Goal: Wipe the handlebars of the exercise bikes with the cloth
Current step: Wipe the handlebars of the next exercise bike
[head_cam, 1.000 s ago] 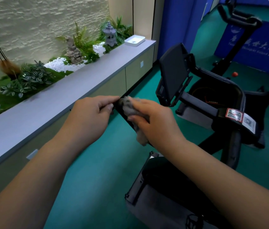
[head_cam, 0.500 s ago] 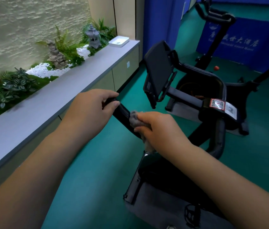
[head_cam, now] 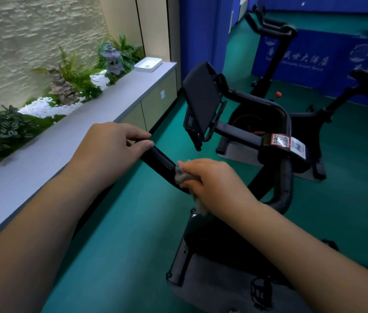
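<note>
I see the black handlebar [head_cam: 159, 159] running down-right between my hands. My left hand [head_cam: 113, 146] grips its far end, fingers curled round; my right hand [head_cam: 211, 184] pinches the grey cloth [head_cam: 182, 175] against the bar. A black tablet holder [head_cam: 202, 102] stands beyond, a second bike [head_cam: 269, 30] behind.
</note>
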